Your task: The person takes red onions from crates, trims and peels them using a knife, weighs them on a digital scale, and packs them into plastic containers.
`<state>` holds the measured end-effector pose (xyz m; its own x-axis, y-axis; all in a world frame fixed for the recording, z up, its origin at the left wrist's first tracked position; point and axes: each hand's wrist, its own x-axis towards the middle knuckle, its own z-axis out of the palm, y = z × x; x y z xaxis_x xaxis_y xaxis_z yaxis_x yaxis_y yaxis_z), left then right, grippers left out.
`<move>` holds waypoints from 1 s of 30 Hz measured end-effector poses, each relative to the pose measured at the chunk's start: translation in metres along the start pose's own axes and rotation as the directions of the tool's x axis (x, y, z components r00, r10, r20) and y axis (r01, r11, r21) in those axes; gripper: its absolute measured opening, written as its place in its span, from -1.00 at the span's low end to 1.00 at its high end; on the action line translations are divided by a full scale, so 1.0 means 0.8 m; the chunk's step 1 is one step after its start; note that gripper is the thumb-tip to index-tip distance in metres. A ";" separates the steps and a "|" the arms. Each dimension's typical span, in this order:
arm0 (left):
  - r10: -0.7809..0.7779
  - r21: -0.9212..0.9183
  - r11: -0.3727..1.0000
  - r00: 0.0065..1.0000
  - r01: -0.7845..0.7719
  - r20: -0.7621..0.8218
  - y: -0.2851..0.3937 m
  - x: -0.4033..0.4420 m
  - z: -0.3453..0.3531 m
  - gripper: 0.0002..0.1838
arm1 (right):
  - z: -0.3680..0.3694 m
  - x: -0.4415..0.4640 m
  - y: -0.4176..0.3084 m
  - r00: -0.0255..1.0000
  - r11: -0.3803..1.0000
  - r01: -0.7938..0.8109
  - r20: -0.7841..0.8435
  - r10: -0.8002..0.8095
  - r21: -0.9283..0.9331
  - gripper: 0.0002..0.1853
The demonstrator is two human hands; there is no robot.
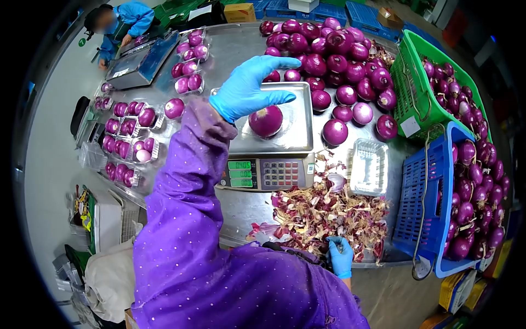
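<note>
My left hand (253, 88), in a blue glove, reaches over the scale's metal pan (298, 123) with thumb and fingers apart. Just below it, a peeled red onion (266, 121) sits on the pan, and the hand holds nothing. Green digits glow on the display of the scale (282, 173). Low in the view, my gloved right hand (341, 256) is closed at the near edge of the onion skins (329, 219). Something small and dark shows at its fingers, too small to name. A clear plastic tray (369, 167) lies right of the scale.
Loose red onions (339, 55) are heaped behind the scale. A green crate (408, 82) and a blue crate (419, 203) full of onions stand at right. Packed onion trays (129, 129) line the left side. A co-worker in a blue sleeve (137, 16) is at the far left.
</note>
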<state>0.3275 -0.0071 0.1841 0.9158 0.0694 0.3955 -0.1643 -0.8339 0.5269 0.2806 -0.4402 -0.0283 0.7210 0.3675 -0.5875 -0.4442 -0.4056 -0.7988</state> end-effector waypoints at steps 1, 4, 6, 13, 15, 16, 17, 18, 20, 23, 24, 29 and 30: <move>0.015 0.022 1.000 0.999 -0.016 0.033 0.003 0.009 0.003 -0.37 | -0.001 0.000 0.000 1.000 1.000 -0.010 -0.006 0.010 0.014 -0.88; 0.023 -0.017 1.000 0.982 -0.020 0.188 0.011 0.036 0.020 -0.37 | -0.002 0.002 0.008 1.000 0.999 -0.005 -0.007 0.006 0.038 -0.88; 0.082 -0.015 0.997 0.954 -0.082 0.288 0.006 0.065 0.048 -0.35 | -0.003 0.009 0.011 1.000 0.999 -0.015 -0.006 0.015 0.029 -0.88; -0.190 0.361 0.921 0.639 -0.147 0.745 0.031 0.154 0.238 -0.36 | -0.009 0.030 0.005 0.996 0.997 0.083 0.013 -0.083 0.009 -0.87; -0.304 0.496 0.841 0.569 -0.216 0.764 0.009 0.140 0.290 -0.36 | -0.019 0.030 -0.004 0.992 0.991 0.127 -0.025 -0.127 0.032 -0.86; -0.285 0.506 0.818 0.572 -0.272 0.769 0.001 0.131 0.309 -0.40 | -0.026 0.031 0.001 0.991 0.992 0.120 -0.057 -0.118 0.033 -0.87; -0.188 0.512 0.827 0.744 -0.232 0.642 -0.060 0.108 0.370 -0.57 | -0.033 0.030 0.006 0.991 0.992 0.107 -0.088 -0.101 0.068 -0.87; -0.210 0.637 0.745 0.837 -0.198 0.505 -0.071 0.094 0.401 -0.64 | -0.039 0.028 0.010 0.990 0.990 0.098 -0.115 -0.086 0.103 -0.87; -0.206 0.769 0.627 0.926 -0.123 0.316 -0.093 0.078 0.454 -0.69 | -0.048 0.024 0.012 0.991 0.982 0.038 -0.133 -0.013 0.184 -0.89; -0.233 0.504 0.856 0.789 -0.110 0.568 -0.068 0.101 0.391 -0.59 | -0.048 0.027 0.018 0.989 0.978 0.022 -0.146 0.008 0.207 -0.87; -0.287 0.488 0.872 0.758 -0.046 0.585 -0.045 0.106 0.361 -0.48 | -0.047 0.026 0.013 0.990 0.980 0.026 -0.139 0.002 0.195 -0.87; -0.357 0.039 0.924 0.822 0.381 0.444 0.042 0.098 0.229 -0.05 | -0.037 0.040 -0.010 0.996 0.986 0.072 -0.058 -0.064 0.150 -0.88; -0.309 -0.149 0.915 0.888 0.376 0.341 0.043 0.082 0.203 -0.05 | -0.031 0.044 -0.022 0.994 0.982 0.106 -0.048 -0.100 0.159 -0.88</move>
<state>0.4418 -0.1203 0.1061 0.9887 0.1330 -0.0685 0.1395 -0.6549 0.7427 0.3267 -0.4414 -0.0318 0.7863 0.3654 -0.4982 -0.4443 -0.2260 -0.8669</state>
